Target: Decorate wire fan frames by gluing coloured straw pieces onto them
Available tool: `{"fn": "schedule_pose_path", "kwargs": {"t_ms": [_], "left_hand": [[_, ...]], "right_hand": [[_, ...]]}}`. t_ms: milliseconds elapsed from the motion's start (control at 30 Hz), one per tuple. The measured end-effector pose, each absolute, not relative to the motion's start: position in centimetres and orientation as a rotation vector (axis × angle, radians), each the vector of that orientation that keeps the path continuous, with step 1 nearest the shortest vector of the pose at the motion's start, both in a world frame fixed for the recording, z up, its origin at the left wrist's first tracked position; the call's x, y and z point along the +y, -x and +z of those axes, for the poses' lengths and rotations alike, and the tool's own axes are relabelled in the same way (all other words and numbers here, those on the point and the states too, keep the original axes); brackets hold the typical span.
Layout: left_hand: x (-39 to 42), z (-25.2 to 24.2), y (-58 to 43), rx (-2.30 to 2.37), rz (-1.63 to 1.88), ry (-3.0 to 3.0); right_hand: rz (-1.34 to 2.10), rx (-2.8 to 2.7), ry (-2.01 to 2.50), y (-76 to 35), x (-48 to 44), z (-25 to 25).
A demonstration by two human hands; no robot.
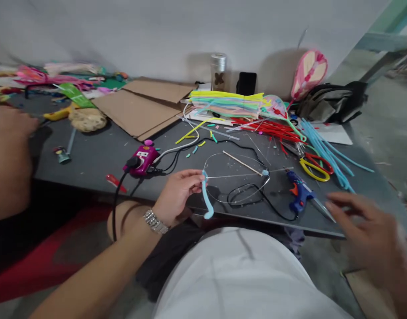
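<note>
My left hand (182,188) pinches a light-blue pipe cleaner (207,201) together with the edge of a clear, rounded wire frame (220,155). The pipe cleaner hangs down from my fingertips and curls at its lower end. Across the frame run a straight wire and a thin pale stick (241,162), meeting at a small blue wrap (265,173) on the right. My right hand (366,230) is off to the right, slightly blurred, its fingers apart with nothing visible in them. Close to its fingertips lie a blue glue gun (300,195) and a pointed metal tool (324,209).
Another person's arm (10,159) rests at the left. A purple power socket (144,159) with cables stands on the grey table. Beyond lie cardboard (140,108), bundled pipe cleaners (226,104), red pipe cleaners (273,129), blue pipe cleaners (333,155) and yellow-red scissors (315,169).
</note>
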State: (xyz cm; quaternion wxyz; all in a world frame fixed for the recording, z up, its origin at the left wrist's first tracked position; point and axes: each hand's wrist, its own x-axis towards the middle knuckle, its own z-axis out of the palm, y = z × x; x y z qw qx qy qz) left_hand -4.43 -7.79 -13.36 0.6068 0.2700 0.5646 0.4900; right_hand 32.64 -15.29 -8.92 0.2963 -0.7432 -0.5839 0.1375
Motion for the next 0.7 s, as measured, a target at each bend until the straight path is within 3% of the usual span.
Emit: {"fn": "schedule_pose_path", "kwargs": {"t_ms": [100,200,300,467,700], "left_hand": [[-7.8,-13.6,3.6,1.298,1.060,-0.720],[-7.9,-13.3,2.6,1.275,1.010,-0.837],[-8.0,-12.6,1.9,1.252,0.985,-0.910],[-8.0,-11.5,1.5,1.283,0.947,-0.961],[-8.1,-11.8,1.4,1.242,0.949,-0.943]], "right_hand": [[0.287,-1.929,1.515,-27.5,-12.8,-5.6],[0.420,-2.298,1.097,-21.0,-8.3,-4.2],[0.578,-2.577,1.099,-16.2,-3.7,-4.6],[1.123,-2.709,1.314,-13.5,0.8,-5.5],[1.319,-2.731,1.241,-14.1,1.5,-5.8]]}}
